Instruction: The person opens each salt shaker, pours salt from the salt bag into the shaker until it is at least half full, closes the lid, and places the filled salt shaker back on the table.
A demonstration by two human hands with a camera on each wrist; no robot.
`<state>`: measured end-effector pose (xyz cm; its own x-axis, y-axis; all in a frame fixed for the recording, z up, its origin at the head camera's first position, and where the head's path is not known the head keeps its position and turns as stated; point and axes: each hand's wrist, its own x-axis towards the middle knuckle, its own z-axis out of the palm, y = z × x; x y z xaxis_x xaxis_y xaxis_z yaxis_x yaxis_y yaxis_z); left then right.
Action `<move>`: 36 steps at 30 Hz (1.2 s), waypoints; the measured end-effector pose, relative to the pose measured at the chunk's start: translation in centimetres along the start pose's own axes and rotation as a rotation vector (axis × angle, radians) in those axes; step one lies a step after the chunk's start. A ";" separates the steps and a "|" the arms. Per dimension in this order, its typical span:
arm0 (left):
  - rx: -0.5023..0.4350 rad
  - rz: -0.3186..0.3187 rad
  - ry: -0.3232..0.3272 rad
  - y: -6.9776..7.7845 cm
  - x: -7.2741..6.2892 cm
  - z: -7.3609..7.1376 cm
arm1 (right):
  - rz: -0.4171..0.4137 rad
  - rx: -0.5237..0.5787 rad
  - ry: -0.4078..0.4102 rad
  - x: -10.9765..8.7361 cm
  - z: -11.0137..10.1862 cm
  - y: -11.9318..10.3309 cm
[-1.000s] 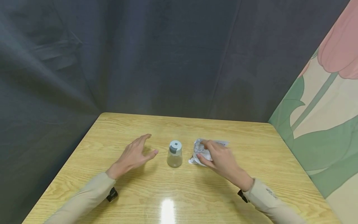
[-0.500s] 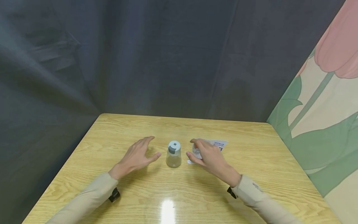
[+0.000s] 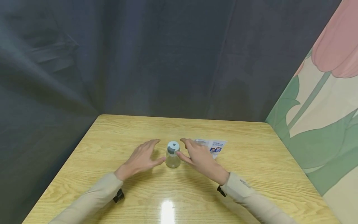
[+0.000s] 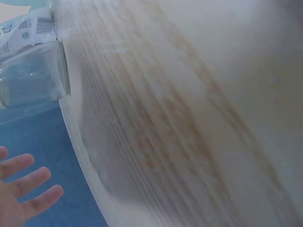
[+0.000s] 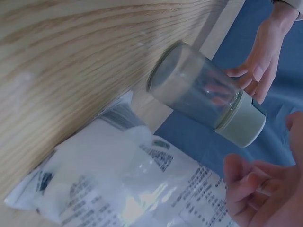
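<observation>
Fingers of the left hand (image 3: pixel 142 157) and right hand (image 3: pixel 199 157) apart, holding nothing, on either side of an upright lidded jar (image 3: pixel 172 160) on the counter (image 3: pixel 167 183); the step appears to be a two-handed reach; the next move would call for closing evenly on the jar without tipping it; a printed packet (image 3: pixel 217 147) lies partly behind the right hand; wood-grain surface; dark curtain (image 3: pixel 167 62) beyond; flower-patterned panel (image 3: pixel 332 102) at right.
</observation>
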<state>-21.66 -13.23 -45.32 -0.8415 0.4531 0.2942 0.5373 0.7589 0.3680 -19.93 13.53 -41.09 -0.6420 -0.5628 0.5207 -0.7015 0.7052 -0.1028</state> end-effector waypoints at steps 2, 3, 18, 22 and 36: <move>-0.002 0.008 -0.002 0.2 0.0 0.1 | 0.024 0.005 -0.029 0.1 0.2 -0.2; -0.003 0.013 -0.002 0.3 0.0 0.2 | 0.037 0.002 -0.044 0.2 0.2 -0.3; -0.055 -0.010 -0.103 1.9 0.8 1.8 | 0.090 -0.075 -0.139 1.8 1.5 -1.6; -0.035 0.014 -0.101 2.2 0.8 2.0 | 0.086 -0.100 -0.155 2.0 1.8 -1.8; -0.117 0.064 -0.116 2.6 1.3 3.1 | 0.068 -0.125 -0.085 1.9 2.3 -2.0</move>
<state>-21.57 -9.22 -46.73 -0.8026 0.5548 0.2190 0.5871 0.6702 0.4540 -20.45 10.03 -41.86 -0.7142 -0.5425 0.4422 -0.6149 0.7882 -0.0262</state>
